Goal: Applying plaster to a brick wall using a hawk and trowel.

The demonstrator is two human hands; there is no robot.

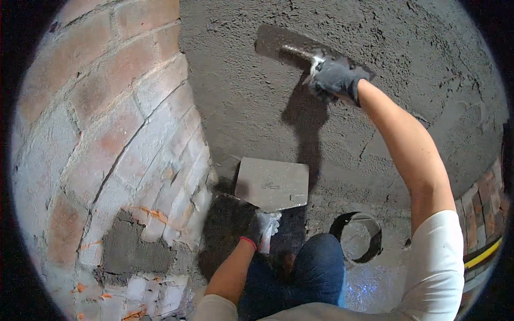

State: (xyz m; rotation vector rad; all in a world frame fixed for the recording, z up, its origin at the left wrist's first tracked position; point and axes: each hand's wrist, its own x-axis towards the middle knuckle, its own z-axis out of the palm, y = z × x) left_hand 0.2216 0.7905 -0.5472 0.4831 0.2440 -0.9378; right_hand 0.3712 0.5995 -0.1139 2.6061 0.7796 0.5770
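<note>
My right hand [337,79], in a dark glove, is closed round the handle of a plastering trowel [289,45]. The trowel's long rectangular blade lies at or very close to the grey mortared wall [241,101], high up; exact contact cannot be told. Lower down, my left hand [262,227], also gloved and with a red band at the wrist, grips the handle of a wide, flat-ended trowel [272,183]. Grey mortar coats this second blade, which is held out flat before my knees. The wall's surface is rough toward the upper right and smoother at left and below.
Bare brickwork [128,107] adjoins at left, with a mortar patch [136,246] low on it. A round black-rimmed container [357,238] stands right of my knees [318,262]. At far right are more bricks [484,200] and a yellow strip [482,254].
</note>
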